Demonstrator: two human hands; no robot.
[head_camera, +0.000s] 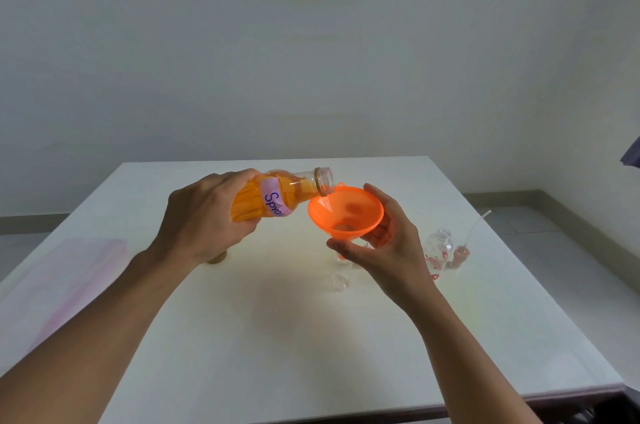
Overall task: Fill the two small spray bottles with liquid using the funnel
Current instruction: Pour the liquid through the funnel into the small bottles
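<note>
Forearms reach in from the bottom edge over the white tabletop (311, 337), with a pale pink sheet (69, 281) lying at its left side. A small clear cap (337, 281) sits near the middle. Just past it I see my right hand (384, 250) curled round the underside of the orange funnel (346, 212); the clear spray bottle (341, 262) below the spout is mostly hidden. My left hand (204, 216) grips the tilted bottle of orange liquid (277, 195), its open mouth over the funnel's left rim. Farther right stand a flowered spray bottle (440, 250), uncapped, and beside it a spray head (462, 252) with its tube.
</note>
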